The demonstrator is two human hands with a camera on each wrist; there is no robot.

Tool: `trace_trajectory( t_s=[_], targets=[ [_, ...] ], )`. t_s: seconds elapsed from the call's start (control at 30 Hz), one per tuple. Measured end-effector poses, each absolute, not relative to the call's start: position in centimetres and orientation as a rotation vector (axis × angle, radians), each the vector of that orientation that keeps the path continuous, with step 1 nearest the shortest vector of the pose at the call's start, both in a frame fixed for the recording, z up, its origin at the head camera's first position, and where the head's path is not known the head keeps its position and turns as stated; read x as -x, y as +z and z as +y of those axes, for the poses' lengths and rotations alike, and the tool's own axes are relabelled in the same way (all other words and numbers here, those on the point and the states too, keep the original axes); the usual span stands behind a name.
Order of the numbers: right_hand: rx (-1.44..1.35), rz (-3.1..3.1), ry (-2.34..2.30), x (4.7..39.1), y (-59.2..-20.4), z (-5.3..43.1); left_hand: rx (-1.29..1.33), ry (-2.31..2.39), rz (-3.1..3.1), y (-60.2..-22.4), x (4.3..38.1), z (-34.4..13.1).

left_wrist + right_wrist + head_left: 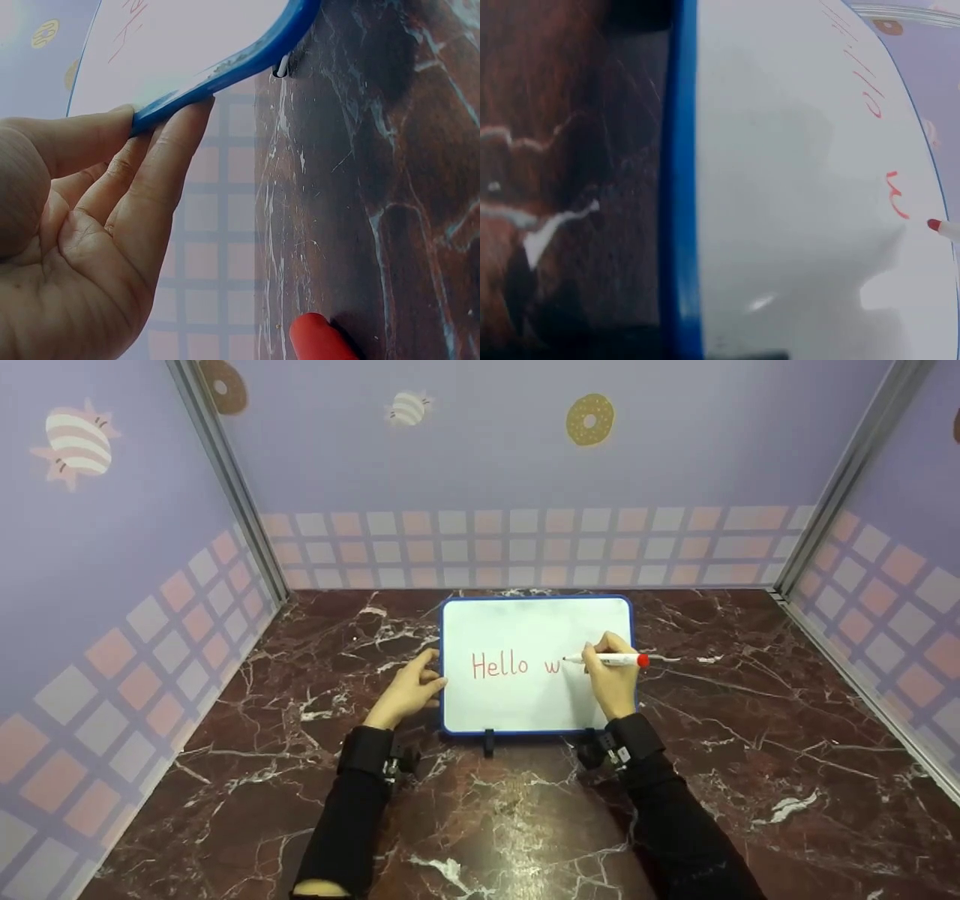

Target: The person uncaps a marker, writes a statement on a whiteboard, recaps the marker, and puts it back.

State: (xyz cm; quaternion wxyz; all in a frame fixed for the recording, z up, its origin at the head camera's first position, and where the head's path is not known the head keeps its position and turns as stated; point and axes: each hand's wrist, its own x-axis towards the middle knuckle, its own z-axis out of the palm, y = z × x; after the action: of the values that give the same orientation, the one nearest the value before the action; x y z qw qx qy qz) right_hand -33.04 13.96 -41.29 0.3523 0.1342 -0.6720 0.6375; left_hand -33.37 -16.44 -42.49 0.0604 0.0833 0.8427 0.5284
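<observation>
A small whiteboard (517,701) with a blue frame stands on the table, with "Hello w" in red (501,664) across its middle. My left hand (409,686) pinches the board's left edge. In the left wrist view the left thumb (90,139) lies at the front of the blue frame (247,67), the fingers behind it. My right hand (611,675) grips a white marker (621,659) with a red end, in front of the board's right part. Its red tip (934,224) is close to the board, just past the "w" (896,196). The right hand is out of the right wrist view.
Black feet (489,742) hold the board's lower edge. A red rounded object (322,337) lies on the table in the left wrist view, hidden in the head view. Patterned purple walls (510,472) close the dark red marble table (750,735) at the back and sides.
</observation>
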Motion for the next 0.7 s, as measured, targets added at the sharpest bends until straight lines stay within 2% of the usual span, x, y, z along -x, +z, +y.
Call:
trace_trajectory(
  t_s=[0.7],
  targets=[
    [-0.289,-1.792,1.494,32.89,-41.05,14.20,-0.282,1.585,2.557,-42.72,33.55,-16.63]
  ],
)
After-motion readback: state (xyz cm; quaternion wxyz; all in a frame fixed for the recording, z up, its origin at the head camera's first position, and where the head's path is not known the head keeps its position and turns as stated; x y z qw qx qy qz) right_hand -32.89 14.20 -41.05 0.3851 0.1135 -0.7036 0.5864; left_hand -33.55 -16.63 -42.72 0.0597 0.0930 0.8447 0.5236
